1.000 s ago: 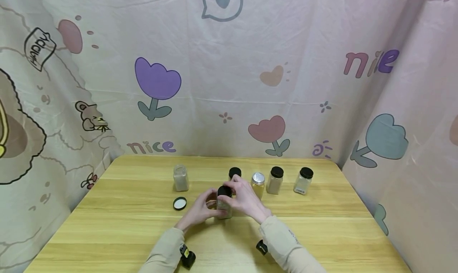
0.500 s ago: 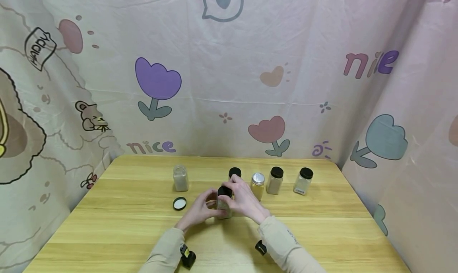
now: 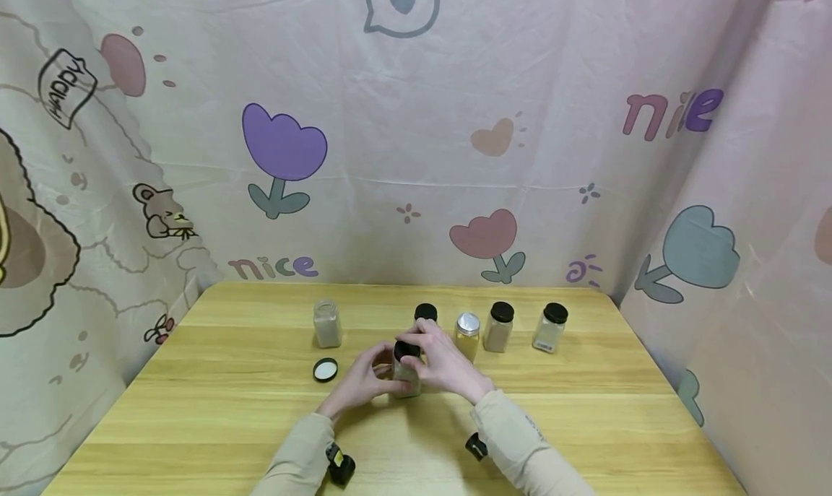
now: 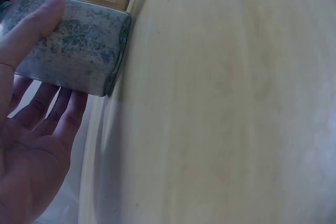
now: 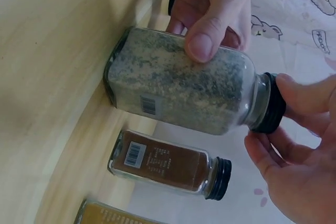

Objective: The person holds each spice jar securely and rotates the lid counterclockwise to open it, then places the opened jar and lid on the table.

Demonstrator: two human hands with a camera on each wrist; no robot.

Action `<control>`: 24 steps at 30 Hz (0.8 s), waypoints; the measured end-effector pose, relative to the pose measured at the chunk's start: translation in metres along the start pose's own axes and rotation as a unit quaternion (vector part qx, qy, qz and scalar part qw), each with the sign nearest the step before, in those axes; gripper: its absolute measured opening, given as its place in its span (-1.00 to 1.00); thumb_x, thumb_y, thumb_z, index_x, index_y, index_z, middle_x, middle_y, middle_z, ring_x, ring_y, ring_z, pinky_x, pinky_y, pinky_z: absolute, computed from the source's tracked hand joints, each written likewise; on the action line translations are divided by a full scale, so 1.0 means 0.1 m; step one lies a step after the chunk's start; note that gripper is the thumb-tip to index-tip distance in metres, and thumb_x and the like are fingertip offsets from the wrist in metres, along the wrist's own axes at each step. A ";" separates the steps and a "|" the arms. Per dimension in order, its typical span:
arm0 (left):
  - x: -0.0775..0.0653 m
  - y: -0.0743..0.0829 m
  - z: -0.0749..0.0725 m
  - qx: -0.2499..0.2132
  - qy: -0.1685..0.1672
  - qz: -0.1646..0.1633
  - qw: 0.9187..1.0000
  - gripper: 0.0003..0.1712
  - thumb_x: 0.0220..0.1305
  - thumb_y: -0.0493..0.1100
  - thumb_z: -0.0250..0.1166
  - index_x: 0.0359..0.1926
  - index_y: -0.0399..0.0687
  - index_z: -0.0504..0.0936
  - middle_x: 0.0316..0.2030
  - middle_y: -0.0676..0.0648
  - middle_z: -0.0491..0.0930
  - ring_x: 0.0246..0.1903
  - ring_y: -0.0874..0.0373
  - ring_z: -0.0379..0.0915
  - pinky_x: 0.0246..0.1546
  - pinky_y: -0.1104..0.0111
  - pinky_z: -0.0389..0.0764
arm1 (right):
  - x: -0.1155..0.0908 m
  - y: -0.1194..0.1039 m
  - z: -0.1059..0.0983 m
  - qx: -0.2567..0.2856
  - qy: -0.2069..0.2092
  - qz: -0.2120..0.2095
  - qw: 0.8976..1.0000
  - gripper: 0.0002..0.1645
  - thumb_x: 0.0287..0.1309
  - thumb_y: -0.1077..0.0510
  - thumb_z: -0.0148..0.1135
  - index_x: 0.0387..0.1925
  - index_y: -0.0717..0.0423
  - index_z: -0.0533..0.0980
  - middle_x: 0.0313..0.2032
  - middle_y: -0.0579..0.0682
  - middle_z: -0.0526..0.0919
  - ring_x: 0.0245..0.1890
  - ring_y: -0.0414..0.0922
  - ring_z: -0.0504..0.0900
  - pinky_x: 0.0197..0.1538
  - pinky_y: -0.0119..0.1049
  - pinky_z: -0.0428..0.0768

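Note:
A glass jar (image 5: 168, 80) of speckled grey-green seasoning stands upright on the table between both hands. My left hand (image 3: 364, 380) holds its body, the thumb pressed on the glass and the other fingers behind it. With thumb and fingers my right hand (image 3: 445, 359) grips the black lid (image 5: 271, 103), which sits on the jar's neck. To the left is a lidless jar (image 3: 328, 326) of pale contents. In front of that jar lies a loose black lid (image 3: 326, 370), its white inside facing up.
Behind and right of the hands stand a black-lidded jar of brown powder (image 5: 163, 161), a silver-lidded yellow jar (image 3: 467, 336) and two more black-lidded jars, one beige (image 3: 498, 331), one pale (image 3: 549, 331). A printed cloth (image 3: 390, 120) hangs behind the table.
My right hand's fingers have shifted slightly to the left over the black lid. The left hand and the jar stay in place.

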State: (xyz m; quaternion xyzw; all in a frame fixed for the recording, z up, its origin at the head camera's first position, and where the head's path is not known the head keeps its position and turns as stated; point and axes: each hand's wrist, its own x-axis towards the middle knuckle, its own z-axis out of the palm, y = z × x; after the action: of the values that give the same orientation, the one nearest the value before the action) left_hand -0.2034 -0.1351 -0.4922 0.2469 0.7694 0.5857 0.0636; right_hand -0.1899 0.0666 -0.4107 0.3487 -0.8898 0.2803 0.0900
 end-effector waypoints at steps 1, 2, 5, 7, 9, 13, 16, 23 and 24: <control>0.00 0.00 0.00 -0.001 0.000 -0.002 1.000 -0.41 0.07 -0.26 0.54 0.10 -0.24 0.49 0.11 -0.25 0.57 0.13 0.02 0.54 0.31 0.21 0.58 | 0.00 0.00 -0.01 0.012 -0.005 0.002 1.000 -0.57 0.24 0.19 0.34 0.13 0.20 0.61 -0.03 0.02 0.61 0.06 -0.04 0.54 0.19 -0.07 0.57; 0.00 0.01 0.00 -0.002 0.000 -0.002 1.000 -0.41 0.08 -0.25 0.54 0.10 -0.24 0.49 0.11 -0.25 0.57 0.14 0.02 0.54 0.31 0.20 0.58 | 0.00 0.01 -0.01 0.023 -0.009 0.005 1.000 -0.56 0.25 0.20 0.32 0.15 0.20 0.60 0.02 0.03 0.61 0.10 -0.02 0.54 0.23 -0.03 0.56; 0.00 0.02 -0.01 -0.001 -0.001 -0.010 1.000 -0.41 0.09 -0.23 0.54 0.12 -0.24 0.50 0.11 -0.24 0.57 0.16 0.04 0.53 0.35 0.17 0.55 | -0.01 0.02 0.01 0.047 -0.001 0.012 0.999 -0.54 0.26 0.14 0.31 0.18 0.16 0.58 0.11 0.06 0.60 0.17 -0.01 0.53 0.28 0.02 0.56; -0.01 0.02 -0.01 -0.001 -0.003 -0.016 1.000 -0.39 0.09 -0.21 0.55 0.13 -0.22 0.50 0.12 -0.22 0.57 0.18 0.04 0.53 0.37 0.15 0.53 | -0.01 0.03 0.04 0.052 0.024 0.018 0.998 -0.54 0.26 0.05 0.35 0.14 0.16 0.60 0.06 0.06 0.61 0.09 -0.03 0.56 0.19 -0.07 0.60; -0.01 0.03 -0.01 0.000 -0.006 -0.021 1.000 -0.38 0.10 -0.19 0.55 0.14 -0.21 0.49 0.14 -0.22 0.57 0.20 0.00 0.53 0.38 0.13 0.51 | -0.01 0.03 0.07 0.040 0.059 0.026 0.997 -0.52 0.21 -0.03 0.41 0.06 0.17 0.62 -0.07 0.03 0.61 -0.08 -0.09 0.56 -0.01 -0.24 0.62; -0.02 0.03 -0.01 -0.003 -0.009 -0.022 1.000 -0.39 0.11 -0.19 0.54 0.13 -0.19 0.48 0.16 -0.22 0.56 0.25 -0.12 0.51 0.38 0.10 0.51 | 0.02 0.02 0.13 0.007 0.113 0.041 0.993 -0.59 0.11 -0.07 0.49 -0.16 0.16 0.67 -0.31 -0.05 0.57 -0.35 -0.22 0.44 -0.32 -0.50 0.44; -0.01 0.03 -0.01 -0.003 -0.009 -0.023 1.000 -0.41 0.10 -0.20 0.54 0.10 -0.19 0.48 0.15 -0.22 0.56 0.24 -0.14 0.51 0.37 0.11 0.52 | 0.04 0.02 0.13 0.007 0.116 0.041 0.992 -0.64 0.08 -0.02 0.52 -0.23 0.16 0.68 -0.33 -0.04 0.60 -0.38 -0.23 0.47 -0.35 -0.55 0.42; -0.01 0.03 0.00 -0.007 -0.006 -0.028 1.000 -0.40 0.09 -0.22 0.55 0.11 -0.22 0.48 0.13 -0.22 0.56 0.24 -0.14 0.50 0.37 0.14 0.53 | 0.05 0.01 0.07 0.044 0.074 0.025 0.996 -0.67 0.08 0.16 0.46 -0.10 0.22 0.69 -0.16 0.07 0.70 -0.17 -0.05 0.64 -0.12 -0.36 0.60; -0.01 0.03 0.00 -0.006 -0.005 -0.028 1.000 -0.39 0.09 -0.22 0.55 0.12 -0.23 0.48 0.13 -0.23 0.56 0.25 -0.15 0.49 0.37 0.15 0.53 | 0.05 0.01 0.06 0.049 0.065 0.023 0.996 -0.66 0.08 0.18 0.44 -0.07 0.21 0.69 -0.12 0.07 0.70 -0.12 -0.03 0.64 -0.06 -0.29 0.61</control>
State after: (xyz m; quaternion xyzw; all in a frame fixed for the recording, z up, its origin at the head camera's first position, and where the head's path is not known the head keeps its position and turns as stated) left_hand -0.2019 -0.1353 -0.4895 0.2282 0.7719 0.5872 0.0856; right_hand -0.1939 0.0612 -0.4145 0.3130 -0.8750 0.3478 0.1240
